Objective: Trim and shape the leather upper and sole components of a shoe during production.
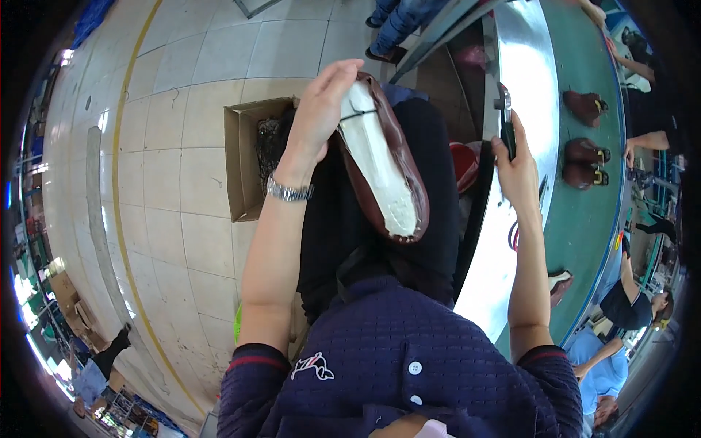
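Fingers of left hand (pixel 321 109) grip upturned brown shoe (pixel 381 164).

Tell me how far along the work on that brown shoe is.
Done: the brown shoe is off the green conveyor belt and turned sole-up on the lap. In hand: the left hand grips its toe end, where a dark thread crosses the pale sole; the right hand holds a small cutting tool away from the shoe. Left: that thread looks uncut, and more brown shoes wait on the belt.
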`<state>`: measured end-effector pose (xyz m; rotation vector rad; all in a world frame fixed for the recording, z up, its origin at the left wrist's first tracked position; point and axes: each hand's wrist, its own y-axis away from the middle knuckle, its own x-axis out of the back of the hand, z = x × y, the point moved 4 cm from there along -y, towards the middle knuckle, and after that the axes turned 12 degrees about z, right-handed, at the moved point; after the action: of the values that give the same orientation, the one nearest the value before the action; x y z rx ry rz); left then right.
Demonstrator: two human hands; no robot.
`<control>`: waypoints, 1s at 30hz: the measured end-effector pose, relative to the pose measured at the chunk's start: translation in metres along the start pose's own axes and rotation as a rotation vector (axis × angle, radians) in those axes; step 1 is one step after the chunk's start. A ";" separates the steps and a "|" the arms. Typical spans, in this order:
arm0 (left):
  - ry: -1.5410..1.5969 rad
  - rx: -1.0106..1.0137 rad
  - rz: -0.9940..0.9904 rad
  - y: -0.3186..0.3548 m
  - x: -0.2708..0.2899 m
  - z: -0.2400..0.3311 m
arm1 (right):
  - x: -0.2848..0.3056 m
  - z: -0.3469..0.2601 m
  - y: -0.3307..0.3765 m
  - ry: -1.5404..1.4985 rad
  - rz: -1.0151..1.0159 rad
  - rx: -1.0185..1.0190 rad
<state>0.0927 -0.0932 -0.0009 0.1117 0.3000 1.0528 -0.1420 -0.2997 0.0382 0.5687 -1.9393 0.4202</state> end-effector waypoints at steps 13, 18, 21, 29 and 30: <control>0.006 -0.103 0.208 0.058 0.018 0.007 | 0.023 0.205 0.082 0.234 0.442 -0.163; -0.155 -0.205 0.233 0.111 0.002 -0.016 | 0.026 0.222 0.096 0.123 0.454 -0.224; -0.351 -0.227 0.241 0.111 0.001 -0.019 | 0.038 0.224 0.109 0.266 0.450 -0.206; -0.860 -0.501 0.524 0.120 0.028 0.017 | 0.042 0.251 0.145 0.207 0.401 -0.203; -0.841 -0.566 0.561 0.120 0.031 0.019 | 0.039 0.260 0.140 0.053 0.271 -0.335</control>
<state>0.0122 -0.0064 0.0389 0.1202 -0.8347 1.5021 -0.4280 -0.3283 -0.0387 0.0777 -1.9862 0.2663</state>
